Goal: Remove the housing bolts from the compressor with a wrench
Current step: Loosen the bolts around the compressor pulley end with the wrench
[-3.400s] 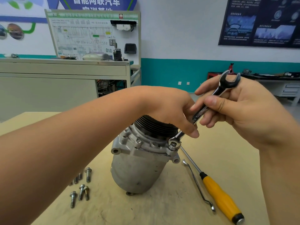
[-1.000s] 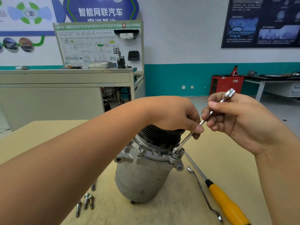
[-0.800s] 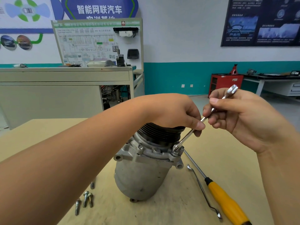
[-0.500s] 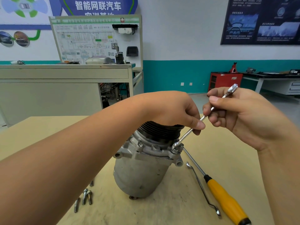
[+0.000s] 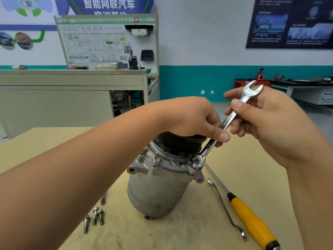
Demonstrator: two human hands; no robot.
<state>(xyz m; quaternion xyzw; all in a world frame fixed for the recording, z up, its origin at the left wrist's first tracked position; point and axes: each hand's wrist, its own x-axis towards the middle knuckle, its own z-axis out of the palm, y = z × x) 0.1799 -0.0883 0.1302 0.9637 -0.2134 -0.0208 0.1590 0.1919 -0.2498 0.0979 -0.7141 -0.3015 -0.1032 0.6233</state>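
A grey metal compressor (image 5: 158,188) stands upright on the wooden table (image 5: 239,156), its black ribbed pulley on top. My left hand (image 5: 194,120) grips the pulley from above, thumb against the wrench shaft. My right hand (image 5: 266,120) pinches the upper part of a silver combination wrench (image 5: 228,121). The wrench's ring end sits over a bolt (image 5: 197,162) on the right side of the housing flange, and its open jaw points up. Another bolt head (image 5: 157,159) shows on the flange's front.
Several loose bolts (image 5: 95,216) lie on the table left of the compressor. A yellow-handled screwdriver (image 5: 252,221) and a thin bent metal hook (image 5: 226,208) lie to its right. A grey cabinet (image 5: 72,98) stands behind the table.
The wrench has turned from edge-on to flat-on, its open jaw now facing me. My right hand swung with it. The left hand stays on the pulley.
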